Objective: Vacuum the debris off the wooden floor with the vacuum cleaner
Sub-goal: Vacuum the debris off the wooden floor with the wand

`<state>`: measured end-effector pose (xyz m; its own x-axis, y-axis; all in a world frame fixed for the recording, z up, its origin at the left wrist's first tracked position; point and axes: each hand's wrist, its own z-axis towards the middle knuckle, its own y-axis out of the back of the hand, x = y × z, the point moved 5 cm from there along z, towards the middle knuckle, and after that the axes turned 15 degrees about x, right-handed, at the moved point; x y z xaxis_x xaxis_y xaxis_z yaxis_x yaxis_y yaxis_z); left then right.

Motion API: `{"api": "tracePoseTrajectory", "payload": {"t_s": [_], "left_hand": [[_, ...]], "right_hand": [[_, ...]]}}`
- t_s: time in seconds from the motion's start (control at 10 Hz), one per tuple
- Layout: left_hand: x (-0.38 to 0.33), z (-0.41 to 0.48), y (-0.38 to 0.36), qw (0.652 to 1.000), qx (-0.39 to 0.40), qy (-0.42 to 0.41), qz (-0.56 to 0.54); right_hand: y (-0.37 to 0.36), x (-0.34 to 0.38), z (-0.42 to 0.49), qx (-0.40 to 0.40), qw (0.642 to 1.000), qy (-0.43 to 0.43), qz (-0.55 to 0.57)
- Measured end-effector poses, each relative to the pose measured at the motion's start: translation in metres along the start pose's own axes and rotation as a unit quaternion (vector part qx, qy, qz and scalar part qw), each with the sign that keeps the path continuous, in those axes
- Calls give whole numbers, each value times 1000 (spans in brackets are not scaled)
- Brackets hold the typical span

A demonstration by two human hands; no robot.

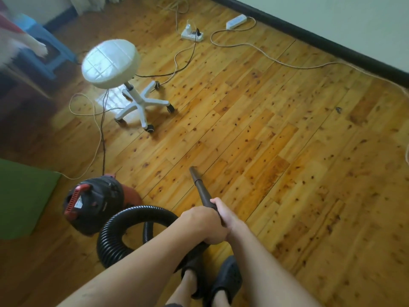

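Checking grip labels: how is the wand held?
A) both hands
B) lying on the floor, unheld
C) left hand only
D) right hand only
A: the left hand and the right hand both curl round the wand, with the right hand nearer the nozzle.
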<state>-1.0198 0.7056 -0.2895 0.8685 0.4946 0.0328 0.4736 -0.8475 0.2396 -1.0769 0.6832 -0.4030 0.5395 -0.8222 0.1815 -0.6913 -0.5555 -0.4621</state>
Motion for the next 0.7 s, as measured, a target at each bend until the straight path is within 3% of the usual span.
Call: {"api": "tracePoseTrajectory", "payload": {"t_s": [0.1,0.2,0.4,0.7], "left_hand": [[-28,-2,8,997,34,-20,64],[-61,-1,6,996,61,-53,42],[-131,-2,6,988,52,-111,92],[-205,-2,2,962,72,-185,187]], "right_hand": [[24,3,-12,-11,998,32,50],[54,-8,-30,-29,994,35,97],[114,-25,-78,-78,973,57,210],[174,-51,-123,-133,883,179,413]]}}
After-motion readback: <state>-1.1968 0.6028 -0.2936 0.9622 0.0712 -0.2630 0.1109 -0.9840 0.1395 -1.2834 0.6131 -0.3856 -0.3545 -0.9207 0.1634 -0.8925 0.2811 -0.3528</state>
